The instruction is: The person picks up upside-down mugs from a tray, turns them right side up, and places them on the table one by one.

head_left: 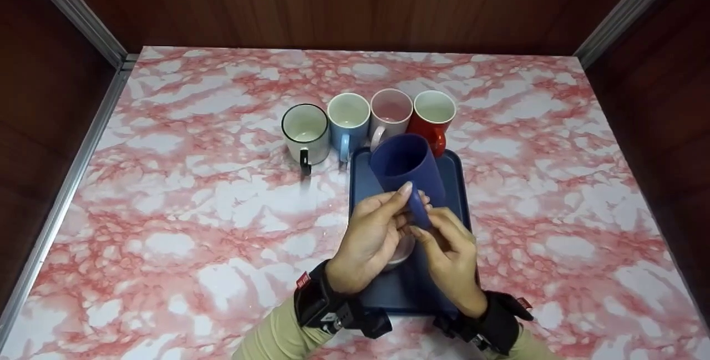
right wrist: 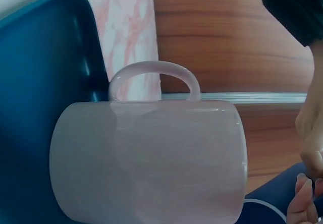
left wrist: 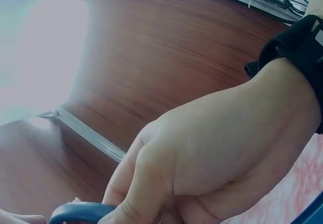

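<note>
A dark blue mug (head_left: 435, 180) hangs tilted above the blue tray (head_left: 360, 180), its mouth facing up and toward the camera. My left hand (head_left: 366, 238) pinches the upper part of its handle (head_left: 420, 211) between thumb and fingers. Lower on the same handle, my right hand (head_left: 454, 254) pinches with thumb and fingertips. Beneath my hands a pale mug (head_left: 400, 250) stands on the tray, mostly hidden in the head view. The right wrist view shows this pale pinkish mug (right wrist: 151, 158) large, with its looped handle. The left wrist view catches part of the blue handle (left wrist: 81, 212).
Behind the tray stand a white mug with black handle (head_left: 308, 146), a light blue mug (head_left: 349, 127), a pink mug (head_left: 395, 121) and a red mug (head_left: 424, 127), side by side. The table (head_left: 194, 210) has a red-and-white marbled top, with dark wooden panels (head_left: 355, 5) around it.
</note>
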### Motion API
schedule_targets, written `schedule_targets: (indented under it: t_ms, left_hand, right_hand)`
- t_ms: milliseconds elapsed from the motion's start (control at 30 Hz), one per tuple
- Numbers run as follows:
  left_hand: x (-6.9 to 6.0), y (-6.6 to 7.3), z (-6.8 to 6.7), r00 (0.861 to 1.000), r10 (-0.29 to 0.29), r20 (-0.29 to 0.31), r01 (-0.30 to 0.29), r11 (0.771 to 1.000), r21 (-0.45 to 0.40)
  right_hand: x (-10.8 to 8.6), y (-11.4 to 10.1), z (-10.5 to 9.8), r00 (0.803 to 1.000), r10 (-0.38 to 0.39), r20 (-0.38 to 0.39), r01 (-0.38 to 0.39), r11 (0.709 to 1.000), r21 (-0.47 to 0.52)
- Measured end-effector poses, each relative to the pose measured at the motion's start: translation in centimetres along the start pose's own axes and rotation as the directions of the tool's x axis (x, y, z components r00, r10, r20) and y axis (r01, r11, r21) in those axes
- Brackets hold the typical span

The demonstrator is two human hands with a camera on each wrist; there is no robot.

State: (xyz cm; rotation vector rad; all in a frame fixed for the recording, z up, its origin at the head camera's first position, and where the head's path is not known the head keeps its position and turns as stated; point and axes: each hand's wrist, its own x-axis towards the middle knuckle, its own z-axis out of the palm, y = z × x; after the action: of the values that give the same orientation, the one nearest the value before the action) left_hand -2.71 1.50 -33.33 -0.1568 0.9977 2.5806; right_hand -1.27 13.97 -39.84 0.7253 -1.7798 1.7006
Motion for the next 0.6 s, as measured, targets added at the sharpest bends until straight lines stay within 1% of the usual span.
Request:
schedule_targets:
  t_ms: [133,267,433,600]
  left_hand:
    - [0.3,-0.1,0.2,0.999,0.005,-0.034,-0.005,1.0,0.016]
    - [0.5,-0.2,0.3,0.998,0.001,-0.062,0.0,1.0,0.014]
    - [0.6,-0.1,0.3,0.997,-0.028,-0.067,0.029,0.999,0.021]
    - [0.7,-0.1,0.3,0.999,-0.014,-0.052,0.018,0.996,0.089]
  right_hand:
    - [-0.1,0.2,0.0,0.999,-0.044,0.017,0.043,0.999,0.03]
    - [0.0,0.1,-0.1,0.998,-0.057,0.038,0.056,0.998,0.013]
    - [0.1,-0.2,-0.3,0.996,-0.062,0.058,0.062,0.998,-0.004]
    - [0.6,-1.3,-0.9,0.995,-0.079,0.054,0.078,0.997,0.023]
